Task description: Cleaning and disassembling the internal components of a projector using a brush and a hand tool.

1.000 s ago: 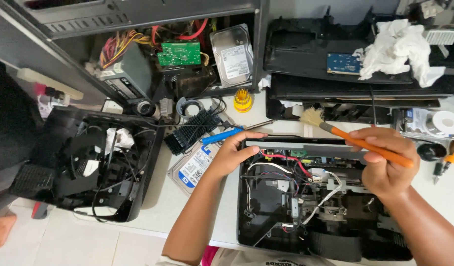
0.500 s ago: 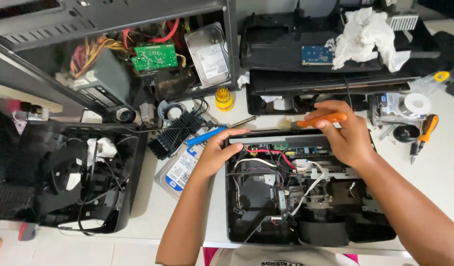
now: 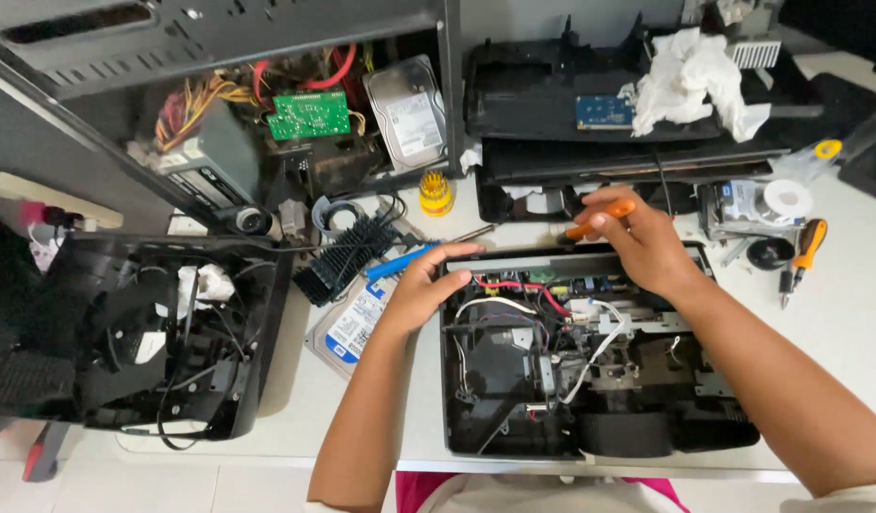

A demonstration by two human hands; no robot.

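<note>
Projector, lid off, lies on the white table near the front edge, right of centre; red, white and black wires and a lens housing show inside its black shell.

Head view, centre. Left hand rests flat on the projector's far left corner, fingers together and stretched along the rim, clamped on nothing. Right hand hovers over the far rim, fingers curled tight round an orange handle; the tool's tip is hidden behind the hand. A blue-handled tool lies just left of the left hand's fingertips, and a hard drive lies beside the left wrist.

Head view, left. A second opened black casing sits well apart from the projector. Behind it stands an open computer case with a green circuit board and another drive leaning inside.

Head view, far and right. A black tray carries a crumpled white cloth. A yellow bit holder stands on the table left of the tray. An orange screwdriver lies near the right edge.
</note>
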